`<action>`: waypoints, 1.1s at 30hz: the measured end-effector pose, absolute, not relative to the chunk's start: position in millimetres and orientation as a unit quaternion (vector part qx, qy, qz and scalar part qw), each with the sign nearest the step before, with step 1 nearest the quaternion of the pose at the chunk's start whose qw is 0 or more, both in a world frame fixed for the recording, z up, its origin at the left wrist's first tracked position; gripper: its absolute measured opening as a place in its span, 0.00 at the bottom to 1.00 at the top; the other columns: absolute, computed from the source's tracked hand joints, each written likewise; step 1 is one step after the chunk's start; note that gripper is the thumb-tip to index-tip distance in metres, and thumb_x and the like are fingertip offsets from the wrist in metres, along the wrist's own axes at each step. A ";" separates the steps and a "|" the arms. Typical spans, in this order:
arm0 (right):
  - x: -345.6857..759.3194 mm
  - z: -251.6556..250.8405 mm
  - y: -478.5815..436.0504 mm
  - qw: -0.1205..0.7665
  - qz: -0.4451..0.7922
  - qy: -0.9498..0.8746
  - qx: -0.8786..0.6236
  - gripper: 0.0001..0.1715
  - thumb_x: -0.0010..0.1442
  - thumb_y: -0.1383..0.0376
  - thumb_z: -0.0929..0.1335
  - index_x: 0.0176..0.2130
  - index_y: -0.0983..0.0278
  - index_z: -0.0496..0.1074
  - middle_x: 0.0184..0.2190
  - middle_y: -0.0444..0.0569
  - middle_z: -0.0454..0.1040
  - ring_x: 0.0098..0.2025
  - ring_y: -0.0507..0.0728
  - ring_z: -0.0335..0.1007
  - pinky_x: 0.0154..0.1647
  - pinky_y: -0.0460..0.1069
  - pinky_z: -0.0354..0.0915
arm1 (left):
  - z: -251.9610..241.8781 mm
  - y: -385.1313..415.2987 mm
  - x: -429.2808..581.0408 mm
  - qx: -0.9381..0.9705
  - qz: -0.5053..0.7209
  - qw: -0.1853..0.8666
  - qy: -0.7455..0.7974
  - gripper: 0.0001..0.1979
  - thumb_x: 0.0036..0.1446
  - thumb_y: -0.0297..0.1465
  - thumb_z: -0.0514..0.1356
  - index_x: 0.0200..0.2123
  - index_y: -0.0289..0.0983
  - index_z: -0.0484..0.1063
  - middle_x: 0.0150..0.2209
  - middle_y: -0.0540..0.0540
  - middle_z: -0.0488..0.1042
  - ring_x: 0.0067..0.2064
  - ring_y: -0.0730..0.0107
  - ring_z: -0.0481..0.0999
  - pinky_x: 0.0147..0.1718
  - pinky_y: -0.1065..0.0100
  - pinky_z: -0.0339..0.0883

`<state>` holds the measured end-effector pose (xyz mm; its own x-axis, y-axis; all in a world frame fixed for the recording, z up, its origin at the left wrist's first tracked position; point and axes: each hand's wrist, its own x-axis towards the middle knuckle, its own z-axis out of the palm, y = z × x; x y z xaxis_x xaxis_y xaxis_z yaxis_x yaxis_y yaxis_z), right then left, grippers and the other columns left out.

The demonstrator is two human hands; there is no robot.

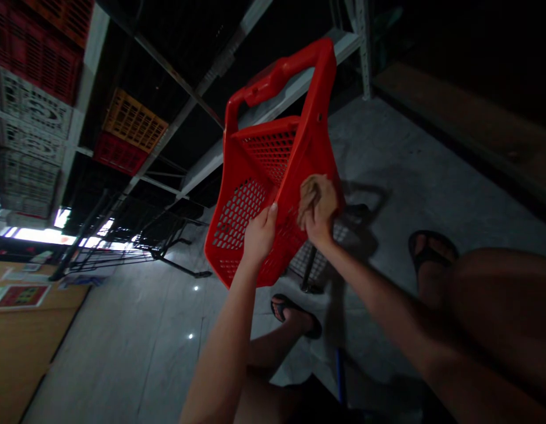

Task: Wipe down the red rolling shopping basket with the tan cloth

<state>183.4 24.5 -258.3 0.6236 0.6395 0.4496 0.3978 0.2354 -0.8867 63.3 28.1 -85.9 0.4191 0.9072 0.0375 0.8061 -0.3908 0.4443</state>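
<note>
A red plastic shopping basket [319, 150] with a moulded handle and honeycomb-patterned walls stands tilted in front of me. My left hand [259, 235] grips its near rim, thumb lying along the edge. Against the basket's outer side, my right hand [319, 221] presses a crumpled brown cloth [315, 191], the fingers closed over it. The palm side of the right hand is hidden. Beneath the basket a dark metal leg and a grey mesh part show dimly.
Metal shelving [202, 171] runs along the left, holding a yellow crate [134, 121], a dark red crate [118, 154] and several pale crates. My sandalled feet [295, 315] are on the grey tiled floor [167, 330]. A wooden counter [30, 347] stands at the lower left.
</note>
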 end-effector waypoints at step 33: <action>228.9 -231.7 18.8 0.666 -0.048 -0.337 -0.664 0.14 0.70 0.56 0.61 0.44 0.63 0.68 0.47 0.58 0.69 0.53 0.61 0.66 0.59 0.60 0.64 | -81.9 12.7 87.8 0.834 0.077 0.107 0.535 0.31 0.72 0.50 0.38 0.48 0.44 0.77 0.40 0.42 0.82 0.43 0.54 0.81 0.41 0.63 0.67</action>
<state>228.9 18.8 -231.7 0.7687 0.3832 0.5122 0.5111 0.1134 -0.8520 87.8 12.7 -81.9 0.4148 0.9098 0.0140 0.8770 -0.4038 0.2602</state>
